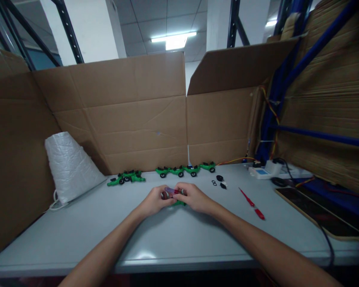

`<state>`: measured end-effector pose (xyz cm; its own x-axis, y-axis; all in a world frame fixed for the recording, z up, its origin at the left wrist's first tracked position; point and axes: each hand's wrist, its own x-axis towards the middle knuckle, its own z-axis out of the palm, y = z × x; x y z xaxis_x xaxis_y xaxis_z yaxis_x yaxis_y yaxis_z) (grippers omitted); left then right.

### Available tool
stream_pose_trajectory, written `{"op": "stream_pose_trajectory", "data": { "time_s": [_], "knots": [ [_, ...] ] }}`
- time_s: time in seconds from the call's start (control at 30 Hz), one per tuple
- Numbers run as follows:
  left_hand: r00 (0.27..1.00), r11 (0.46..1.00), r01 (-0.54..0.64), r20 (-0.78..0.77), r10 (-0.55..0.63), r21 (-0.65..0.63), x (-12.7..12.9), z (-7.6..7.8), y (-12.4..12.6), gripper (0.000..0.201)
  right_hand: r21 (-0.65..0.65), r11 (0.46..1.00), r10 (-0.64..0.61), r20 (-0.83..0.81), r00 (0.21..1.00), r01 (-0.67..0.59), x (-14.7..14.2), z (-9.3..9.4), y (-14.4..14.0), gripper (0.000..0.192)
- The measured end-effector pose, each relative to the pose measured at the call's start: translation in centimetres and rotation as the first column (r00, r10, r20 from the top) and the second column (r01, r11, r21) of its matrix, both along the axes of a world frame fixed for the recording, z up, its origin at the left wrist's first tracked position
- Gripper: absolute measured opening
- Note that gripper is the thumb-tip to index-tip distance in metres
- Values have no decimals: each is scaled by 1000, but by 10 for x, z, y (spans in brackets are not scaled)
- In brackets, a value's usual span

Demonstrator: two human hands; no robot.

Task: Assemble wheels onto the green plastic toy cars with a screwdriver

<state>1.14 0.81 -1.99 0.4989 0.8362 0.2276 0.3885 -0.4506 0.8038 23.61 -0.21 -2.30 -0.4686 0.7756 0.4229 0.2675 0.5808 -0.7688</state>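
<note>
- The two forearms come in from the bottom edge and meet near the middle of the grey table [77,235].
- The left hand [153,201] and the right hand [194,198] are closed together around one small green toy car [179,203], with a purplish part [170,190] pinched at its top between the fingertips.
- Judged from this, the fitting goes best with the car kept low over the table, one hand bracing the body while the other presses the small part straight in, without twisting.
- The car is mostly hidden; only a green edge shows under the right fingers, and the part looks glossy and short.
- At 12 o'clock from the hands stands a row of green cars [185,170]; at 11 o'clock lies a heap of green cars [126,177].
- At 2 o'clock lie small black rings [219,181]; at 3 o'clock a red screwdriver [251,203].
</note>
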Motion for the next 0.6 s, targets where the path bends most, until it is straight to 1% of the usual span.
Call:
{"op": "stream_pose_trajectory", "data": {
  "time_s": [0.13,0.27,0.4,0.47,0.6],
  "knots": [
    [1000,1000,-4,8,4,-7,0,2,-1,40,31,999,-20,11,1000,19,1,1,-1,11],
    [1000,1000,6,19,-6,-11,0,5,-1,44,7,1000,-21,-2,1000,21,2,0,0,10],
    [1000,1000,-6,27,6,3,-1,6,-1,41,17,1000,-22,-5,1000,22,4,-2,4,14],
    [1000,1000,2,28,-3,9,-1,6,-1,39,44,998,-46,-9,999,47,4,-2,5,17],
    [1000,1000,27,10,-27,8,-3,8,-1,37,67,987,-141,-62,988,145,4,1,6,26]
  ]
}}
